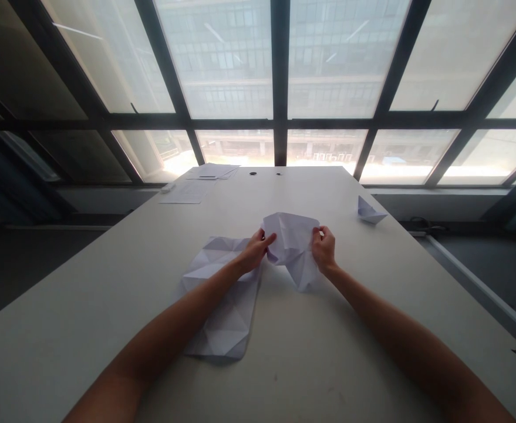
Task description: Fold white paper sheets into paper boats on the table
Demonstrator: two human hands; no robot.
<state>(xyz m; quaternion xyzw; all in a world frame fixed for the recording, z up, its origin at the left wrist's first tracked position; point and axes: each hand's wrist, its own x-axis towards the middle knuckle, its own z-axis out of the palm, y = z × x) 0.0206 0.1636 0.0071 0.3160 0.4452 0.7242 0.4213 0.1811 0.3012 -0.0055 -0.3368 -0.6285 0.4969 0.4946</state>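
Note:
A creased white paper (290, 238) is held up between my two hands, bent along its folds, with a pointed part hanging down toward the table. My left hand (256, 249) pinches its left edge, thumb on top. On the opposite side my right hand (323, 247) grips the right edge with curled fingers. Beneath and beside my left forearm, a larger unfolded sheet (225, 317) with many crease lines lies on the table. A small folded paper boat (369, 211) stands near the table's right edge.
The white table (310, 370) stretches away toward large framed windows. Several flat papers (187, 191) lie at its far left, with a small white object (168, 188) beside them. Two dark round spots mark the far end. Cables lie beyond the right edge.

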